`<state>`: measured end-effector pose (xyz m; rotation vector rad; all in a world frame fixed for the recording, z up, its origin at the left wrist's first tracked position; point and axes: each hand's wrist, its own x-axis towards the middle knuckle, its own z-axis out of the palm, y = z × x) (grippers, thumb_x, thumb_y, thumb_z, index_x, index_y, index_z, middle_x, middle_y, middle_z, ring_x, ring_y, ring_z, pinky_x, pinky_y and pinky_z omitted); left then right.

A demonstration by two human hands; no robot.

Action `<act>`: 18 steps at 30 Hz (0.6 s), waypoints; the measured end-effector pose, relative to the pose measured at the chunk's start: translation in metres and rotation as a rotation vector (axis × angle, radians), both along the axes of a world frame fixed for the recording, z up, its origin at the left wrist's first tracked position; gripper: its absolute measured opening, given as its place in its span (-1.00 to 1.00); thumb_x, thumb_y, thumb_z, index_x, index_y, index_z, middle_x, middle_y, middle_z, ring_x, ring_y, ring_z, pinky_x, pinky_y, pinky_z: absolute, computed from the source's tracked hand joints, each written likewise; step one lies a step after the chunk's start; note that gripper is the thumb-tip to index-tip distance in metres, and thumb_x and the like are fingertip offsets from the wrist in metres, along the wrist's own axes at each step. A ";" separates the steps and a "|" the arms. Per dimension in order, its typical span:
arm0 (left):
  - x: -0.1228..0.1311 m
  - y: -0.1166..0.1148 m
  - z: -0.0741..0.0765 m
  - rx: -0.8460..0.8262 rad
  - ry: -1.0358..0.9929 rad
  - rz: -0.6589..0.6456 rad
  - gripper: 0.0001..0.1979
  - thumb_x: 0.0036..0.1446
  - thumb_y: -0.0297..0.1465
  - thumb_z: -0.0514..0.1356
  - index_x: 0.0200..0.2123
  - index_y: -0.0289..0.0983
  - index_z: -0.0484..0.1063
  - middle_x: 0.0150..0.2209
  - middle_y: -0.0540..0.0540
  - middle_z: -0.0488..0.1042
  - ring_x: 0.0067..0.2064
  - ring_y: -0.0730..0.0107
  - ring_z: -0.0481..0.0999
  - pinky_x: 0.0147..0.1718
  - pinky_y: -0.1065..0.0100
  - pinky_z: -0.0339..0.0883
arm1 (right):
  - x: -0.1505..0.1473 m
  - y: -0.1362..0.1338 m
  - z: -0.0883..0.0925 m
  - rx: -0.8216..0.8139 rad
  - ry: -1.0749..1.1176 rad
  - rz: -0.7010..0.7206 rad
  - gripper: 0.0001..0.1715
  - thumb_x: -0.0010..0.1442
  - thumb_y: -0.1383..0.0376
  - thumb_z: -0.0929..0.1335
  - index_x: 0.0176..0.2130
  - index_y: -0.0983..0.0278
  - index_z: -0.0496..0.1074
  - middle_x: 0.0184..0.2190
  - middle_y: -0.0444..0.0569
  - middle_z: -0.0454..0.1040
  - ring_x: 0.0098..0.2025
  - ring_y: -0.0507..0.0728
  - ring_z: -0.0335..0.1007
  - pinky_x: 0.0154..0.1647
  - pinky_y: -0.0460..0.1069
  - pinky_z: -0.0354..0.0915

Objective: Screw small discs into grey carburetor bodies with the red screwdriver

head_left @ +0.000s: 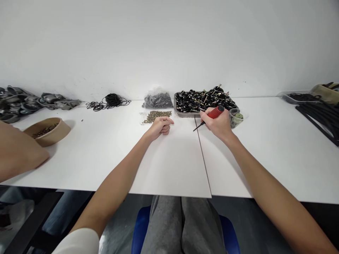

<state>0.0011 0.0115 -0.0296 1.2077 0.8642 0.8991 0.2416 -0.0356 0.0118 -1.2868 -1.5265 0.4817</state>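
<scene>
My right hand is wrapped round a screwdriver with a red and black handle. Its thin dark shaft slants down to the left over the white table. My left hand is closed, thumb and fingers pressed together; whatever lies inside them is hidden. Just behind the left hand is a clear tray of small brass-coloured screws or similar pieces. A dark tray heaped with black plastic and metal parts stands behind both hands. Beside my right hand sits a clear cup with green and dark pieces.
A bag of small dark pieces and a tangle of black cord lie by the wall. At left are a tan bowl, grey parts and another person's arm. Black strips lie at right. A seam crosses the table.
</scene>
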 end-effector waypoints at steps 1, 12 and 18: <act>0.000 0.000 0.000 0.001 -0.004 0.001 -0.93 0.05 -0.47 0.25 -0.43 -0.34 0.43 -0.75 0.19 -0.04 -0.71 0.67 -0.07 -0.67 0.49 -0.16 | 0.000 0.000 -0.001 0.005 0.005 -0.003 -0.64 0.07 0.25 0.37 -0.65 0.32 0.26 -0.69 -0.10 0.22 -0.56 -0.04 0.10 -0.54 -0.09 0.07; 0.001 -0.001 0.000 0.005 -0.009 -0.001 -0.98 0.02 -0.51 0.23 -0.44 -0.34 0.43 -0.74 0.19 -0.04 -0.71 0.67 -0.06 -0.67 0.48 -0.17 | -0.003 -0.001 -0.002 0.009 -0.023 -0.024 -0.66 0.08 0.24 0.37 -0.63 0.31 0.28 -0.67 -0.10 0.22 -0.55 -0.03 0.10 -0.51 -0.07 0.09; 0.001 0.000 0.000 -0.001 -0.008 0.000 -0.96 0.02 -0.49 0.24 -0.43 -0.34 0.42 -0.75 0.20 -0.05 -0.71 0.67 -0.06 -0.67 0.49 -0.16 | -0.006 -0.005 -0.001 0.022 -0.007 0.068 -0.64 0.09 0.29 0.35 -0.65 0.32 0.24 -0.63 -0.07 0.30 -0.52 -0.02 0.18 -0.49 -0.07 0.10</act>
